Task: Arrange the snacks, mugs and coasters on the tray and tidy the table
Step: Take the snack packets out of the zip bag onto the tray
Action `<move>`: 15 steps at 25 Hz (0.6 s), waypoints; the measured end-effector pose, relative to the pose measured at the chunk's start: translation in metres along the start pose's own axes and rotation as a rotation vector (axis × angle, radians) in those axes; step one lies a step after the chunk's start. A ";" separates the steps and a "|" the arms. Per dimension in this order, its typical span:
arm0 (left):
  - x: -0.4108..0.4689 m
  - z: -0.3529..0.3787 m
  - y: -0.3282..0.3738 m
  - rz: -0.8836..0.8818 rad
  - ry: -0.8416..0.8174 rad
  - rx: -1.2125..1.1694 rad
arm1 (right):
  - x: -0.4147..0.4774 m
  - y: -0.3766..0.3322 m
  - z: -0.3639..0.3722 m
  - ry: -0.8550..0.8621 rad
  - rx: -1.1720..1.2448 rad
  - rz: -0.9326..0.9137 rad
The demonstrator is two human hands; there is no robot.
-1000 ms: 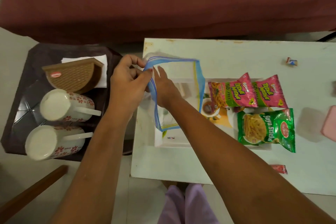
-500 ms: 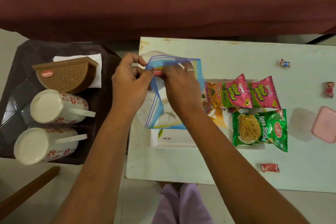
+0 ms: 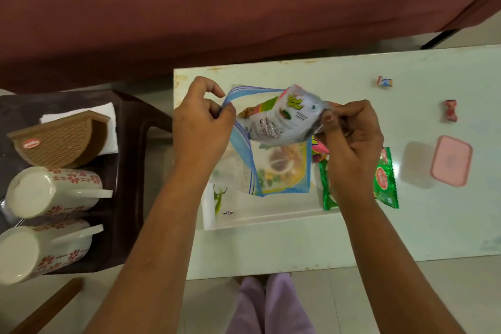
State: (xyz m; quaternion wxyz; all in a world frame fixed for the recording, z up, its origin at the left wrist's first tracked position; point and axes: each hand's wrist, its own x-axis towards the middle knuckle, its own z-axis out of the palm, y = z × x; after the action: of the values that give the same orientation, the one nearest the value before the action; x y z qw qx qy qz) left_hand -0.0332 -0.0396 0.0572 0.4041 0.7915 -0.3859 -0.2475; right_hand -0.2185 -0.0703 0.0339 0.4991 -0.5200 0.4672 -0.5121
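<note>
Pulling a snack packet [image 3: 282, 119] from the zip bag [image 3: 271, 171]: right hand [image 3: 352, 138] grips packet, left hand [image 3: 202, 127] pinches bag rim; mugs [image 3: 51, 192], sweets [image 3: 450, 114] unplaced.

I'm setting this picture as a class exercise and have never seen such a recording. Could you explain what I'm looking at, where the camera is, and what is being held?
There is no machine: a person wears a camera on the head, looking down at their own bare hands. The left hand pinches open a blue-edged zip bag. The right hand has a grip on a pale snack packet at the bag's mouth. Below lies a white tray on a white table, with a green snack packet, two wrapped sweets and a pink-lidded box. On a dark side table lie two mugs and a brown holder.
</note>
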 end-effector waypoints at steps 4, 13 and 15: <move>-0.005 0.004 0.009 0.062 0.138 0.151 | -0.005 0.000 -0.036 0.102 0.327 0.177; -0.003 -0.001 0.028 0.107 0.335 0.361 | -0.006 0.068 -0.119 -0.183 0.189 0.469; -0.007 0.005 0.023 0.098 0.314 0.387 | -0.005 0.082 -0.123 -0.259 0.151 0.483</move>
State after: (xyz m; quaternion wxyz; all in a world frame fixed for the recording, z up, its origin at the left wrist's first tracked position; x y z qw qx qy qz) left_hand -0.0503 -0.0444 0.0743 0.3114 0.8633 -0.3965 -0.0232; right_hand -0.3399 -0.0753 -0.0509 0.6994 -0.4162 0.4704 -0.3410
